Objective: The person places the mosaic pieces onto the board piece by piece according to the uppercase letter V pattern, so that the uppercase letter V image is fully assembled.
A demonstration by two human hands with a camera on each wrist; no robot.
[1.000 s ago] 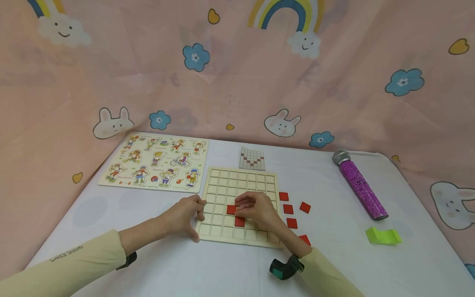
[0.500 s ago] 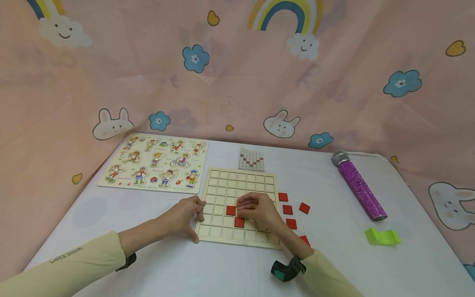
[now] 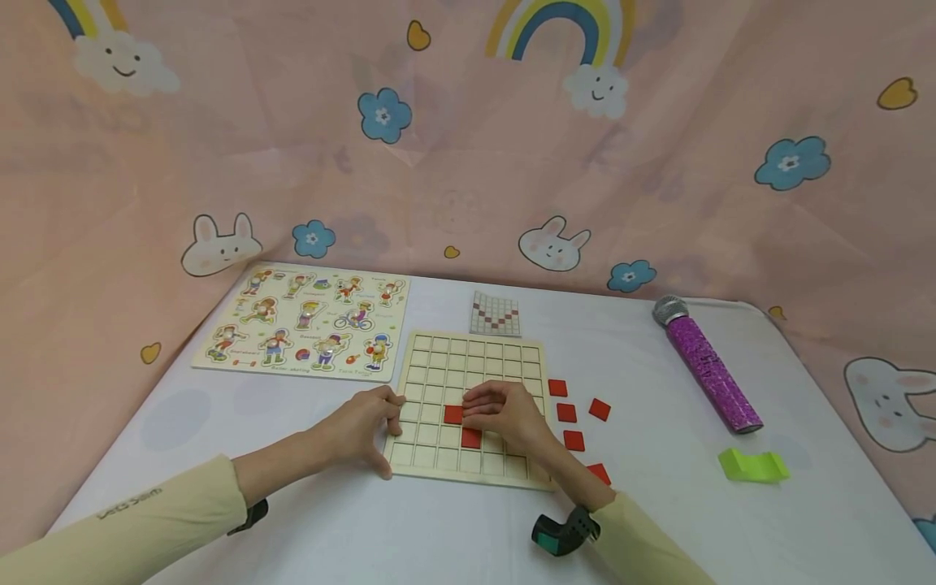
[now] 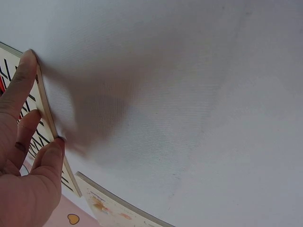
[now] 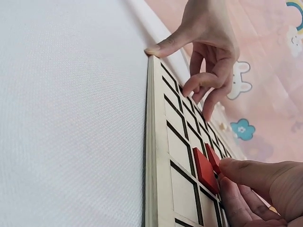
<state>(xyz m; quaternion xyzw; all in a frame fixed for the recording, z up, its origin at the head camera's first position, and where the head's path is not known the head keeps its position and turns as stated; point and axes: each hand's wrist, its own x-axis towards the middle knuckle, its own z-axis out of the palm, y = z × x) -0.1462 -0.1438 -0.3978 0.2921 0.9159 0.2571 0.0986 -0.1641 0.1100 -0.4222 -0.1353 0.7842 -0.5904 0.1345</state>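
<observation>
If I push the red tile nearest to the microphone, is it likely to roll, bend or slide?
The tile would probably slide, not roll: it is square and lies flat on the cloth. It seems stiff, its edges being straight. It is likely light, being small and thin, so a gentle push may be enough.

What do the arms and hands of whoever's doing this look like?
They're a person's, with no gloves on the left hand or right hand. The left sleeve and right sleeve are pale yellow; the left has dark lettering. The right wrist wears a black device with a green patch.
</observation>
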